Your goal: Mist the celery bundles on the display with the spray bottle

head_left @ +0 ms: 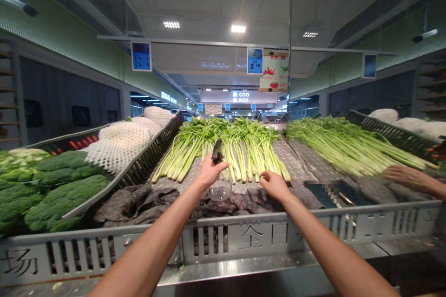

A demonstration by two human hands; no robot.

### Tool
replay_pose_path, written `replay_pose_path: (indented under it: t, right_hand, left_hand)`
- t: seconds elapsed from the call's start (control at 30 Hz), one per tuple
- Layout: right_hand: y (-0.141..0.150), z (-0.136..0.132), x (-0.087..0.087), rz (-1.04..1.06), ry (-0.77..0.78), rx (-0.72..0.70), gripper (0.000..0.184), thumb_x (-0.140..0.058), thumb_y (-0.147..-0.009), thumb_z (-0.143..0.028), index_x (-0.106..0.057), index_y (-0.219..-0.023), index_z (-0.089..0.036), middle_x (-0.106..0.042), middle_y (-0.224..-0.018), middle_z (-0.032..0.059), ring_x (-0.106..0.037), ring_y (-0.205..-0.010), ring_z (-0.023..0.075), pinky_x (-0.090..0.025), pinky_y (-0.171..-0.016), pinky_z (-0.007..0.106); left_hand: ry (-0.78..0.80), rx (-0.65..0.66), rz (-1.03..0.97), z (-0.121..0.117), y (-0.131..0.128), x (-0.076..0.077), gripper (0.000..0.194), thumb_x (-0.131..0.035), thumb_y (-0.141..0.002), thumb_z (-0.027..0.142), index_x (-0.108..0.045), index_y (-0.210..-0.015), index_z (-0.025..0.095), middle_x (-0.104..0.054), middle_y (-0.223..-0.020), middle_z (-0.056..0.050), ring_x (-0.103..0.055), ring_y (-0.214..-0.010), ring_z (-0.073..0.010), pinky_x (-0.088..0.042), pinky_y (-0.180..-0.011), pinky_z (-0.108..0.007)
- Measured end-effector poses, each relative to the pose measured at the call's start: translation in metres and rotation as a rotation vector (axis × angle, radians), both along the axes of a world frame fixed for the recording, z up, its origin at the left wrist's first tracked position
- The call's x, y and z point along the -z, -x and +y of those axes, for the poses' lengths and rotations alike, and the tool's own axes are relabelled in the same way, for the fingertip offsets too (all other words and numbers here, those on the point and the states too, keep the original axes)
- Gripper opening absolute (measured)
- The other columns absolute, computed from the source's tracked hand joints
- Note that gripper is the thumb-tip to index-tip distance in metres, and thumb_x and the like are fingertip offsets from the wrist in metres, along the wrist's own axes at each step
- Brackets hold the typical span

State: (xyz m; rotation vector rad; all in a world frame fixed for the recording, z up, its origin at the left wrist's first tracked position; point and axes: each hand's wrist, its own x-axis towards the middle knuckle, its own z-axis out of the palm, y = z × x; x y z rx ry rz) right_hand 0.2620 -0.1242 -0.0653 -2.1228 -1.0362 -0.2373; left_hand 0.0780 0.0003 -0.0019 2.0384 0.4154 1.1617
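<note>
Bunches of celery (240,148) lie side by side on a dark patterned sloping surface, leaves at the back and pale stalk ends towards me. My left hand (209,171) is closed round a spray bottle with a black trigger head (216,151). Its clear body (219,191) shows partly below the hand, over the front of the celery. At the right side of the celery, my right hand (274,184) has its fingers curled against the stalk ends, closed on them. The fingertips are partly hidden.
Crumpled dark cloth (139,204) lies along the front, behind a grey slotted rail (244,236). On the left are broccoli (69,190) and net-wrapped produce (118,141) beside a black basket wall (149,155). A mirror (331,148) on the right reflects celery and a hand.
</note>
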Motion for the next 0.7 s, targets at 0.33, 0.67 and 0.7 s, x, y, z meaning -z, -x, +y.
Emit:
replay_pose_path:
  t: [0.33,0.67,0.7]
  right_hand:
    - [-0.001,0.001,0.002,-0.020,0.010,-0.009,0.028,-0.047,-0.067,-0.024,-0.059,-0.091,-0.016,-0.064,-0.086,0.0054,-0.057,-0.080,0.0155,-0.039,-0.070,0.023]
    - [-0.001,0.000,0.002,-0.029,0.013,-0.012,0.029,-0.046,-0.067,-0.025,-0.059,-0.091,-0.015,-0.064,-0.086,0.0058,-0.057,-0.080,0.0159,-0.039,-0.070,0.024]
    - [-0.001,0.000,0.001,-0.024,0.014,-0.012,0.029,-0.046,-0.067,-0.025,-0.059,-0.092,-0.015,-0.064,-0.085,0.0058,-0.058,-0.079,0.0159,-0.040,-0.070,0.024]
  left_hand:
    - [-0.055,0.008,0.027,-0.011,-0.007,0.002,0.026,-0.055,-0.059,0.031,-0.058,-0.080,0.016,-0.057,-0.071,-0.002,-0.051,-0.066,-0.0167,-0.039,-0.060,-0.029]
    - [-0.070,0.018,0.029,-0.012,-0.004,0.006,0.030,-0.055,-0.060,0.030,-0.057,-0.087,0.018,-0.057,-0.075,-0.001,-0.052,-0.070,-0.0168,-0.038,-0.061,-0.028]
    - [-0.082,0.016,0.031,-0.012,-0.004,0.006,0.026,-0.055,-0.061,0.029,-0.057,-0.084,0.017,-0.057,-0.074,-0.001,-0.051,-0.069,-0.0164,-0.038,-0.061,-0.027]
